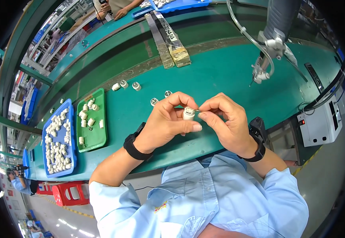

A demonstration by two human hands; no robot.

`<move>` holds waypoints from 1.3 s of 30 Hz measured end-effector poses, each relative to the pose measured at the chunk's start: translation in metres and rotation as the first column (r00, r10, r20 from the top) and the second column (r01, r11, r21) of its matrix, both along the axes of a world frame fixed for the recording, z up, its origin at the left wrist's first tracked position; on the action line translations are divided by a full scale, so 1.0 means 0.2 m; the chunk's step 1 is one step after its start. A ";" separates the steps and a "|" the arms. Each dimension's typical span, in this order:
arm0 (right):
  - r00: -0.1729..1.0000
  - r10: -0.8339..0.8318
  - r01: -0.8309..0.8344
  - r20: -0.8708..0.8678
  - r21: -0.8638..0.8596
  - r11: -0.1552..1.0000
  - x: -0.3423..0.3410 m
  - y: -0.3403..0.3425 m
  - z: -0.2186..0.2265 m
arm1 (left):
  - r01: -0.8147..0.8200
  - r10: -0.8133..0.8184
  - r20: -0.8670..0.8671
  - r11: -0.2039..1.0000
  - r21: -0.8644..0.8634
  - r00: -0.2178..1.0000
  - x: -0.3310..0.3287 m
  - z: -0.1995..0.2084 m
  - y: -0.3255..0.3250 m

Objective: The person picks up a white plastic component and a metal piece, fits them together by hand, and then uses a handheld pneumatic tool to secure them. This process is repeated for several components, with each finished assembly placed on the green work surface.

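Observation:
My left hand [166, 119] is closed round a small white cylindrical part [188, 114], held upright between thumb and fingers above the green table. The part has a slotted top, much like a lamp holder. Close beside its top, the thumb and forefinger of my right hand [226, 119] are pinched together. Whatever lies between those fingertips is too small to make out. Two similar parts stand on the table just beyond my left hand, one a white cylinder with a dark top [154, 102].
Left of me lie a green tray [104, 137] with several white parts and a fuller blue tray [74, 152]. More parts [136, 86] stand beyond. A screwdriver-like tool [259, 75] hangs at right, near a white box [319, 125]. Taped bars [180, 57] lie ahead; another person works across.

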State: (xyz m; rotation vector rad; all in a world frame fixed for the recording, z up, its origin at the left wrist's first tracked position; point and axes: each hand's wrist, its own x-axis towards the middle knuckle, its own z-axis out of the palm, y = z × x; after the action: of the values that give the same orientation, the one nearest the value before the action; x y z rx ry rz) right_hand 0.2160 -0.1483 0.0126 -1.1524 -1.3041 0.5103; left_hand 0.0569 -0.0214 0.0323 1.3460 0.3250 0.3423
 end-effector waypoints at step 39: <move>0.940 0.005 -0.052 -0.341 -0.128 0.990 0.01 -0.13 -0.06 | 0.019 -0.046 0.186 0.989 0.146 0.981 0.02 -0.13 -0.13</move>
State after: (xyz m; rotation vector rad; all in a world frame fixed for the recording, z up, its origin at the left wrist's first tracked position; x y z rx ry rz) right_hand 0.2189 -0.1751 0.0013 -1.0997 -0.9985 0.7931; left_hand 0.0606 -0.0483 0.0067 1.4460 0.1213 0.4701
